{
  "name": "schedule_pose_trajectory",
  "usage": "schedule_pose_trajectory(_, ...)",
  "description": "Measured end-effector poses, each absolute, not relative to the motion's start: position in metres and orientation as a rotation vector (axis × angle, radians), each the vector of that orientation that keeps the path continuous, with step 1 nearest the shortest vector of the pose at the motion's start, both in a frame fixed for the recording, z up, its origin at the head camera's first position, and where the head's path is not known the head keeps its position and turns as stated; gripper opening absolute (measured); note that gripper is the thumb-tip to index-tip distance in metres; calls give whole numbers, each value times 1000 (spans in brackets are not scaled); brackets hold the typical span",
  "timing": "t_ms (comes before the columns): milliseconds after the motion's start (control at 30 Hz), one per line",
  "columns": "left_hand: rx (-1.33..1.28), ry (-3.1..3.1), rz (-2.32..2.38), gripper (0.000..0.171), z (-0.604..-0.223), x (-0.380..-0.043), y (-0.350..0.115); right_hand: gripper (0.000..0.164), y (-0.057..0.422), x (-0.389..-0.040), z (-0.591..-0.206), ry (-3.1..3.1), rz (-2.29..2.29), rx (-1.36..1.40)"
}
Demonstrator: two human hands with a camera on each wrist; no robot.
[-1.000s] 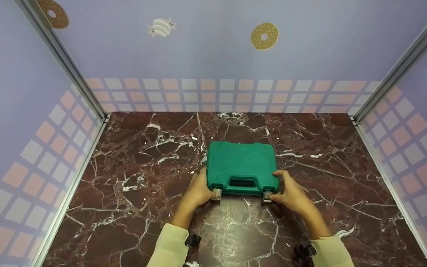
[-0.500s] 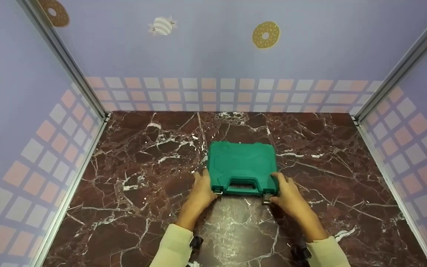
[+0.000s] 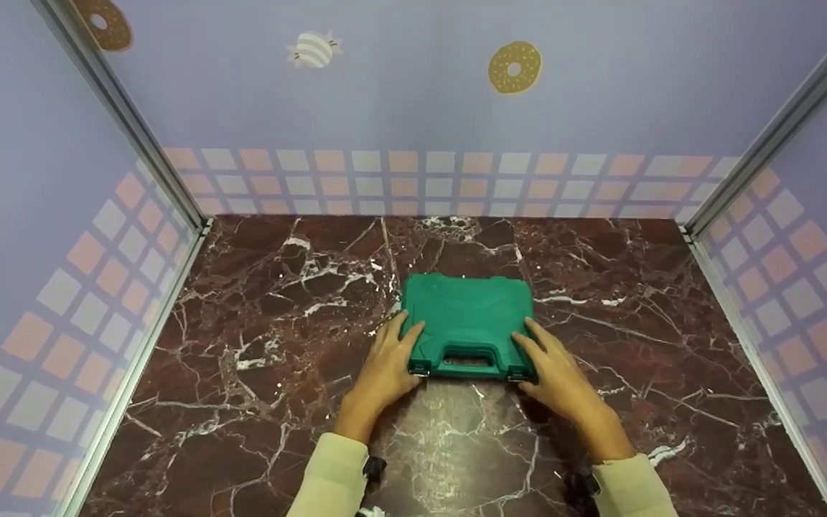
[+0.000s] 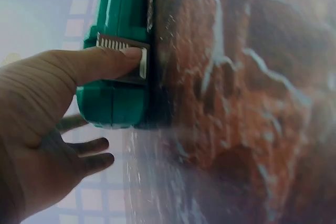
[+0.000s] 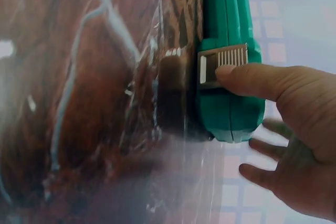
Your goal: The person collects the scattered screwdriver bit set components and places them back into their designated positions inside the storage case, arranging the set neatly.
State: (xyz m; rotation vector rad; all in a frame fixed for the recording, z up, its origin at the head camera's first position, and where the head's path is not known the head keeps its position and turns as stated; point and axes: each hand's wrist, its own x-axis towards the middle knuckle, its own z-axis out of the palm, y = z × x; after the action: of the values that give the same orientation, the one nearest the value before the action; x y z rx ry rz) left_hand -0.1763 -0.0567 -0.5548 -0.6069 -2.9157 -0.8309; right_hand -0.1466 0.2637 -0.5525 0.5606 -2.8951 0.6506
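Note:
A green plastic carrying case (image 3: 467,309) lies flat on the table, lid down over its base, its handle (image 3: 469,371) facing me. At its near left corner my left hand (image 3: 385,366) presses the thumb on a metal latch (image 4: 116,42); its fingers are spread, with one reaching onto the lid. My right hand (image 3: 561,377) mirrors this at the near right corner, its thumb on the other metal latch (image 5: 233,54) and fingers at the lid's edge. Both latches lie against the case front in the wrist views. The inside of the case is hidden.
The case rests on a dark red marbled tabletop (image 3: 298,424). A lilac back wall (image 3: 413,93) and side walls with printed squares enclose the table, joined by grey metal corner strips (image 3: 133,122). Dark wrist devices (image 3: 375,469) sit at both sleeves.
Both latches stood out from the case front at first. The left one folded in, then the right one. My fingers have moved up onto the lid; the case has stayed in place.

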Motion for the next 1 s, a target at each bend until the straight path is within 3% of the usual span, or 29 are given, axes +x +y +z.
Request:
schedule_pose_trajectory(300,-714,-2883,-851,88,-553,-180,-65,81,266,-152,-552,-2822,585,720)
schedule_pose_trajectory(1000,-738,-2951,-871,85,-551,-186,-68,79,268,-151,-552,-2881,647,657)
